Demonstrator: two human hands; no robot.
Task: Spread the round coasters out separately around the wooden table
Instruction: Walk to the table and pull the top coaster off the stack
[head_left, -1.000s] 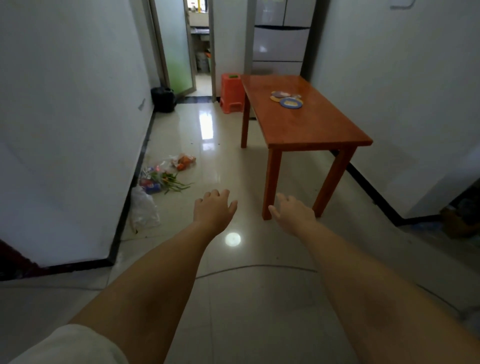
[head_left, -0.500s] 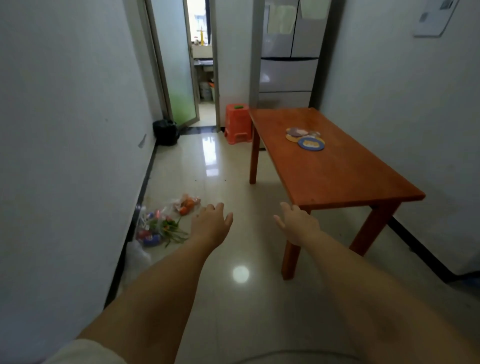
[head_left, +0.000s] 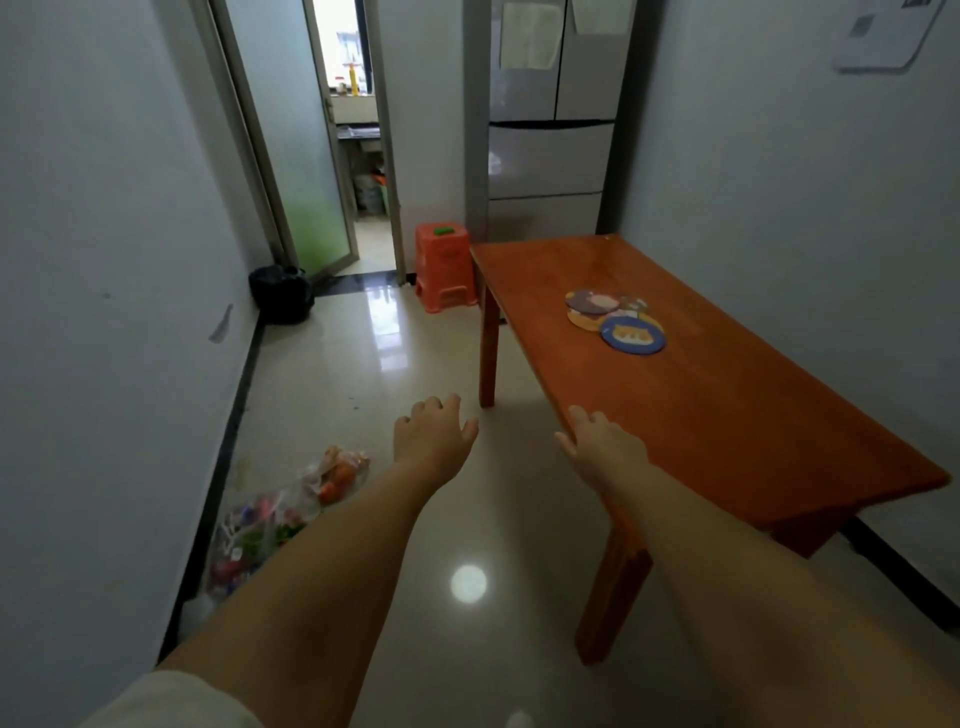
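Observation:
A wooden table (head_left: 727, 415) stands on the right against the wall. Near its middle lies a loose overlapping pile of round coasters (head_left: 613, 318); a blue one with an orange picture (head_left: 632, 336) is nearest me, a purple one (head_left: 592, 301) is farthest. My left hand (head_left: 431, 431) hovers over the floor left of the table, fingers apart, holding nothing. My right hand (head_left: 602, 444) is stretched out at the table's near left edge, fingers apart and empty, well short of the coasters.
An orange plastic stool (head_left: 445, 267) stands by the table's far left leg. A fridge (head_left: 550, 119) is behind the table. Plastic bags of groceries (head_left: 280, 514) lie on the floor by the left wall, a black bag (head_left: 282, 293) near the doorway.
I have moved closer to the table, which now looms larger on the right. Both hands stay outstretched; my right hand has reached the table's near left edge.

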